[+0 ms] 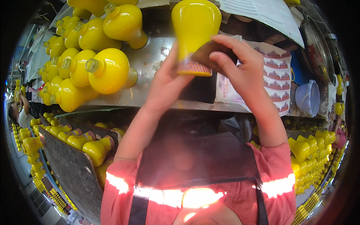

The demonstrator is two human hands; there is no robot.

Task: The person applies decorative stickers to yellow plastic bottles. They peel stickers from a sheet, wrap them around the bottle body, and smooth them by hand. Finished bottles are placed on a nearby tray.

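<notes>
A glossy yellow bottle (197, 22) lies in front of me at the table's middle, its foot toward me. A purple and red patterned band (195, 68) runs round the foot. My left hand (165, 82) is closed round the narrow part near that foot. Between the thumb and fingers of my right hand (243, 67) is a flat, dark brown piece (215, 54), laid against the bottle's side by the band. Whether it is a scraper or a pad I cannot tell. Beside my right hand lies a sheet of printed decals (277, 77) in purple and red.
Several plain yellow bottles (110, 71) lie on the metal table (146, 75) at the left. A black pad (198, 92) lies at the front edge. Right, a pale blue bucket (308, 98). Below left, a dark board (71, 161) stands by banded bottles (98, 150). More bottles fill racks (311, 150) at right.
</notes>
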